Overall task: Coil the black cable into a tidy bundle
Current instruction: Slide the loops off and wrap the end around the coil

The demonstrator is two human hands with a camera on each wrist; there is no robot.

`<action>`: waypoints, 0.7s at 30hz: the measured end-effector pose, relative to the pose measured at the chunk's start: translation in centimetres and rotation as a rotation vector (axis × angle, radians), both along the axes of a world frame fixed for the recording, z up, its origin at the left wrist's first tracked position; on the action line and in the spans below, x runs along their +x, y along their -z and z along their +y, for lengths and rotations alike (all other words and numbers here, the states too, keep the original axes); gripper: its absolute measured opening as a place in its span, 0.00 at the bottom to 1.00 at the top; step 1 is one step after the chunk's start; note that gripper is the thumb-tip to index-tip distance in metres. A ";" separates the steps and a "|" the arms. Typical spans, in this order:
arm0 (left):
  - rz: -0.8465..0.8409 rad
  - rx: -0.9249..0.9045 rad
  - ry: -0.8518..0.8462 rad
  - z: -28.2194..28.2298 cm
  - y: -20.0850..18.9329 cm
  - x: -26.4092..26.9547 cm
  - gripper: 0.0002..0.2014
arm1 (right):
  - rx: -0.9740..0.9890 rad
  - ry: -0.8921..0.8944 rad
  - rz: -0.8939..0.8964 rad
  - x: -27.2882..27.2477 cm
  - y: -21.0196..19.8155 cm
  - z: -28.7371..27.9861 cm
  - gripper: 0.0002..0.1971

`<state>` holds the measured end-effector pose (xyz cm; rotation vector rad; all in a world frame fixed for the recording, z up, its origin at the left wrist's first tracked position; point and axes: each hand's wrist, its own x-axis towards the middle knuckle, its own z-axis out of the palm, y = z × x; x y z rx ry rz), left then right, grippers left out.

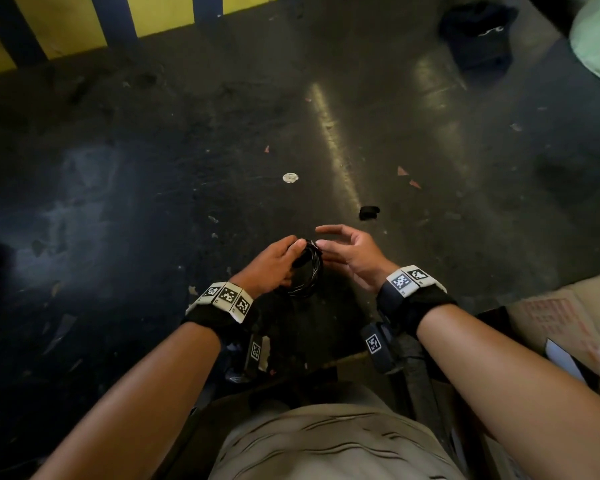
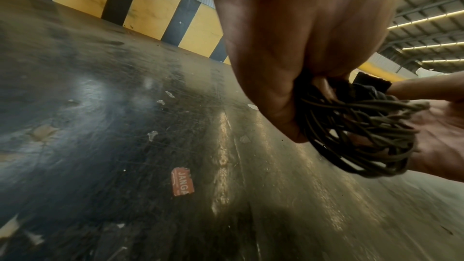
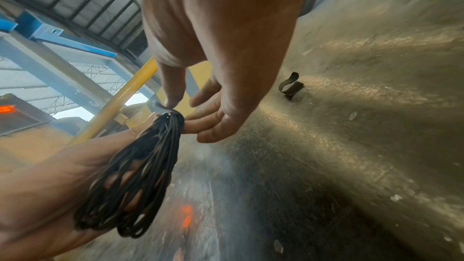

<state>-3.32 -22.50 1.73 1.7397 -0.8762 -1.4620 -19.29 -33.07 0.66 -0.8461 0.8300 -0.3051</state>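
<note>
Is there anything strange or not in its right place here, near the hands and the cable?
Yes. A small black strap lies curled on the floor, apart from the coiled cable that the left hand grips. Paper scraps also litter the floor. The right hand is open beside the coil.

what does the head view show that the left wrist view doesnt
Only the head view shows both wrist bands, the small black strap lying on the floor beyond the hands, and a cardboard box at right. Only the left wrist view shows a red sticker on the floor and the ceiling lights. Both show the left hand gripping the coiled black cable, the right hand open beside it, and the yellow-and-black barrier.
</note>
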 end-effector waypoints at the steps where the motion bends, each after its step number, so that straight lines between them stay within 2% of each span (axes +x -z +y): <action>1: -0.006 0.002 0.003 0.0 0.0 0.1 0.17 | 0.024 -0.011 -0.011 0.0 -0.1 0.0 0.16; 7: -0.073 0.001 0.019 0.2 -0.2 0.3 0.19 | 0.066 -0.096 0.028 -0.2 -0.3 -0.1 0.11; 13: -0.150 0.021 0.054 0.2 0.0 0.5 0.16 | 0.099 -0.161 0.060 -0.1 -0.7 -0.1 0.11; 21: -0.208 0.082 0.079 0.3 0.2 0.5 0.15 | 0.149 -0.164 0.084 0.1 -0.3 0.0 0.19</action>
